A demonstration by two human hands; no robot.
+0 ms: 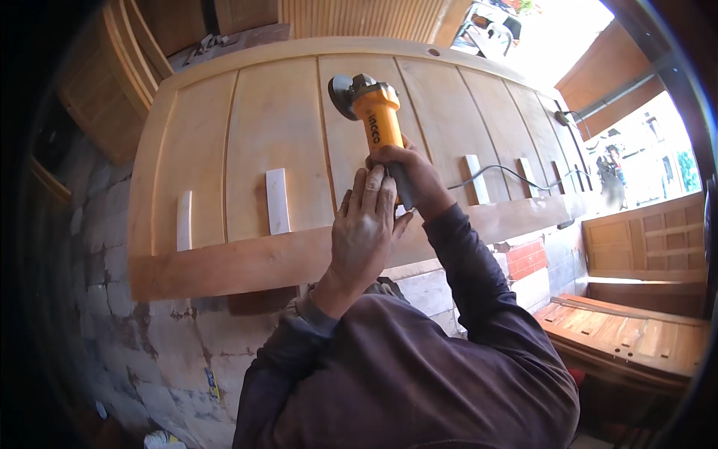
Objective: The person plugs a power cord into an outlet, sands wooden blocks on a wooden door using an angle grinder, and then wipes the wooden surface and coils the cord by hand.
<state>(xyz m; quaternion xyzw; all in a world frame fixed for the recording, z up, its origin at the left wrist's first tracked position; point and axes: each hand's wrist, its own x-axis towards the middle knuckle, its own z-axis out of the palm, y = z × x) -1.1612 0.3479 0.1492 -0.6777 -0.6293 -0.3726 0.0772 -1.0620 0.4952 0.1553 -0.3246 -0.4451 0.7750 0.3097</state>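
Note:
My right hand (410, 170) is wrapped around the rear body of an orange and black angle grinder (381, 123). The grinder's dark round disc (342, 97) points to the upper left, above a large pale wooden door (280, 112) lying flat. Against the grinder's lower end rests my left hand (365, 217), its back toward me, dusty, with fingers stretched out nearly straight; its palm is hidden. Small white strips (277, 200) stand along the door's near rail (232, 262), on both sides of my hands.
A dark power cord (516, 170) runs right across the door. Other wooden doors lean at the left (105, 90) and right (647, 239). A reddish wooden panel (628, 329) lies low at the right. Worn tiled floor (179, 344) shows below the door's near edge.

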